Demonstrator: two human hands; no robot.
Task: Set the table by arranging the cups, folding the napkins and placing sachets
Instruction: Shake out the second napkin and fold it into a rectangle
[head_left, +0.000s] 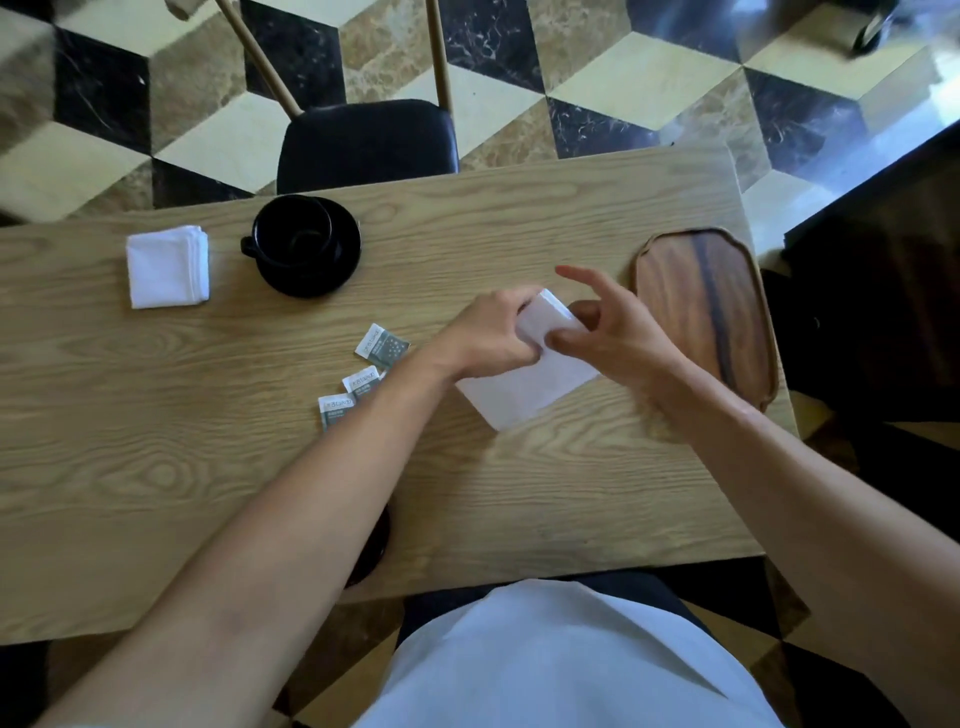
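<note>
Both hands work a white napkin (530, 384) mid-table: the left hand (493, 338) pinches its raised far fold, seemingly between curled fingers. The right hand (618, 332) presses a fingertip on it, other fingers spread above.

Two bare forearms reaching forward and converging, left hand (491, 332) knuckles-up with fingers curled in a pinch, right hand (615, 325) beside it — thumb pressing down, index and middle fingers (582, 275) lifted, spread
</note>
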